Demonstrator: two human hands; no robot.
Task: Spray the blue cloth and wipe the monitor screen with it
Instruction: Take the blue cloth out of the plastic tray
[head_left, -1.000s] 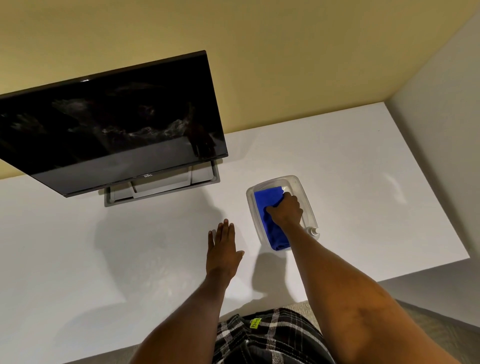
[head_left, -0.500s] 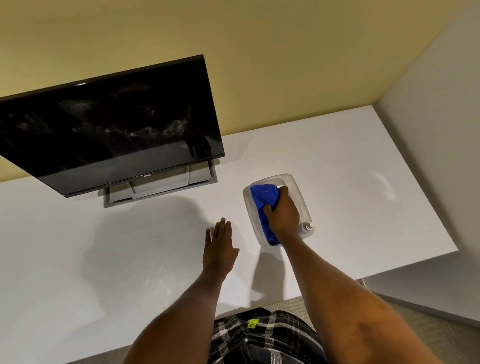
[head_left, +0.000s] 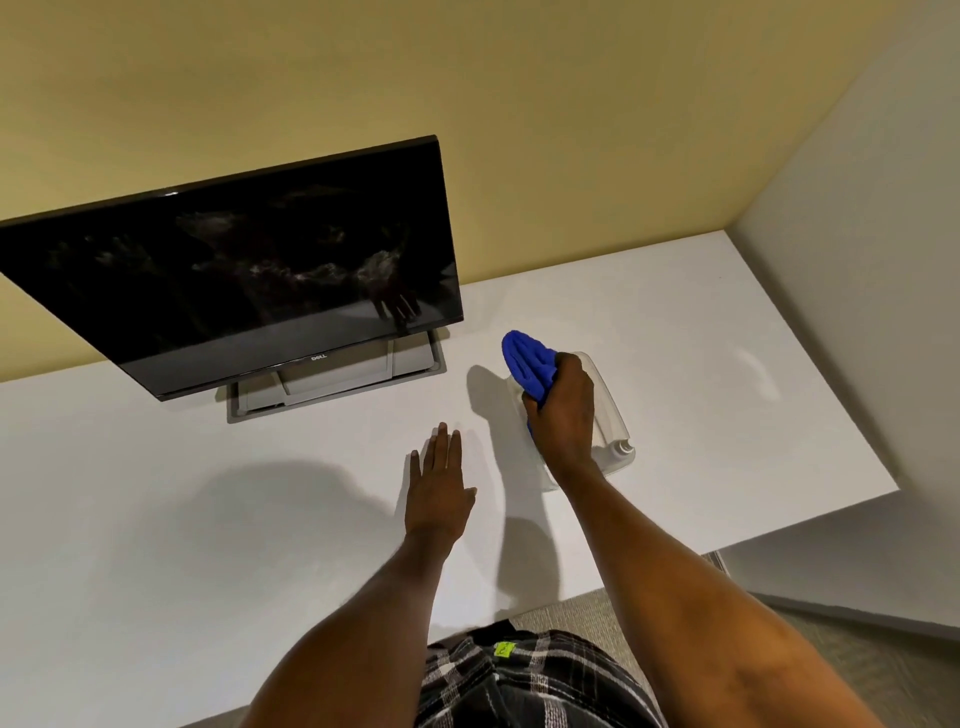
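My right hand (head_left: 563, 415) grips the bunched blue cloth (head_left: 527, 361) and holds it above the clear plastic tray (head_left: 610, 410). The cloth's folded end sticks out past my fingers toward the monitor. A white spray bottle's cap (head_left: 625, 447) shows at the tray's near right corner; the rest of the bottle is hard to make out. The dark monitor (head_left: 249, 270) stands at the back left on a grey stand (head_left: 337, 382), its screen smudged. My left hand (head_left: 439, 486) rests flat on the white desk (head_left: 208, 519), fingers together, holding nothing.
A yellow wall runs behind the desk and a white wall closes its right side. The desk's front edge is near my plaid shorts (head_left: 530, 680), with carpet below.
My right hand closed on the blue cloth in the tray and lifted it up and toward the monitor. The left hand stayed flat on the desk.
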